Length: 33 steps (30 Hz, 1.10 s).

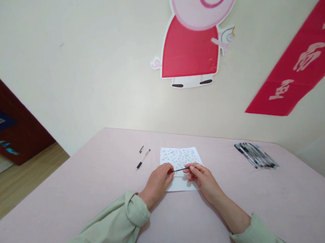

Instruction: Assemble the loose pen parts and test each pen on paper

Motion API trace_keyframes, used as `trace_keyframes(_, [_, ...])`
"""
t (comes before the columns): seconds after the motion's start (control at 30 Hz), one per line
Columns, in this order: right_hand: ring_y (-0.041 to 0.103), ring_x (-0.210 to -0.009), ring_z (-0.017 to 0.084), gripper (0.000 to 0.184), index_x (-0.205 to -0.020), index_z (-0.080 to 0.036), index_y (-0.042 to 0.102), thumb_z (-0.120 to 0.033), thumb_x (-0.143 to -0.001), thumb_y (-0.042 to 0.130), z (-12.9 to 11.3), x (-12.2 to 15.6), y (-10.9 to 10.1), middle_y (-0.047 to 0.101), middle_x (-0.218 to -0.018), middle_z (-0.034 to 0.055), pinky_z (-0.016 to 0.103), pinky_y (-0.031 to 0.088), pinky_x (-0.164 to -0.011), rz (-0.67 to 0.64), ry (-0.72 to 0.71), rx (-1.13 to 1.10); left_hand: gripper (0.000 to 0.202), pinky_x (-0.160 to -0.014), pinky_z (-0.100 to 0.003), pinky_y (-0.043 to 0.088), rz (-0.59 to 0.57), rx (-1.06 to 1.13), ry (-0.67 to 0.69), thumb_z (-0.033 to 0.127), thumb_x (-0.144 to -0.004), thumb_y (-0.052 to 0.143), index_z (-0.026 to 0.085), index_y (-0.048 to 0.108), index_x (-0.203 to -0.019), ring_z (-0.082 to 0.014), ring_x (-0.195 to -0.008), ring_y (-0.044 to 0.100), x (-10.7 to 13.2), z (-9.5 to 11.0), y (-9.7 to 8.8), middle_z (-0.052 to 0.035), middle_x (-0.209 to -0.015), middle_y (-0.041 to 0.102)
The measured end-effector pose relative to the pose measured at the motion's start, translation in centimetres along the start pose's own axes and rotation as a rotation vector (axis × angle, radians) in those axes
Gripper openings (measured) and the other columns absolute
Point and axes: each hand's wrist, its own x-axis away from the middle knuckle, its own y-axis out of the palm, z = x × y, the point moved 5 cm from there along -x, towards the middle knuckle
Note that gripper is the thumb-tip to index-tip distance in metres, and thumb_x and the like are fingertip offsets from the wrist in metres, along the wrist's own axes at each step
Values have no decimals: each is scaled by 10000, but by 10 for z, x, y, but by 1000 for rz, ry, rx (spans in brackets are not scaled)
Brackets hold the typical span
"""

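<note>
A thin dark pen refill (pixel 181 169) stretches nearly level between my two hands, above the written sheet of paper (pixel 183 185). My left hand (pixel 159 178) pinches its left end between thumb and fingers. The other end is in the closed fingers of my right hand (pixel 203 177), which partly hide it. To the left of the paper lies a clear pen barrel (pixel 144 159) with a black grip, set at a slant. Just beyond it rests a small black pen cap (pixel 141 149). Rows of handwriting cover the upper part of the paper.
On the right of the pink-covered table (pixel 100 184), several black-and-clear pens (pixel 256 155) lie side by side. A wall with a cartoon pig cutout (pixel 190 50) and a red banner (pixel 294 73) rises behind the table. A brown door (pixel 16 119) stands at far left.
</note>
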Motion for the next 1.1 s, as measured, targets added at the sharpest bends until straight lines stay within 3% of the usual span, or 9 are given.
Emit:
trace_keyframes(0.5, [544, -584, 104, 322, -849, -161, 735, -451, -709, 757, 0, 1, -2, 706, -836, 68, 241, 446, -572, 5, 5, -19, 111, -788, -289, 451, 66, 78, 43, 227, -889, 519, 200, 627, -898, -167, -858, 572, -1, -4, -3, -36, -900, 618])
trace_keyframes(0.97, [543, -623, 107, 339, -788, -161, 766, -493, -742, 714, 6, -2, -3, 705, -922, 85, 257, 454, -621, -13, -18, 73, 83, -805, -320, 448, 63, -89, 130, 212, -906, 499, 202, 582, -902, -185, -891, 547, -1, 4, -5, -39, -920, 594])
trace_keyframes(1.1, [539, -613, 109, 355, -812, -159, 770, -503, -757, 699, 8, -3, -4, 704, -849, 78, 257, 447, -623, -20, -24, 127, 82, -800, -317, 447, 60, -92, 127, 229, -907, 505, 206, 581, -889, -186, -888, 546, 0, 4, -6, -37, -914, 592])
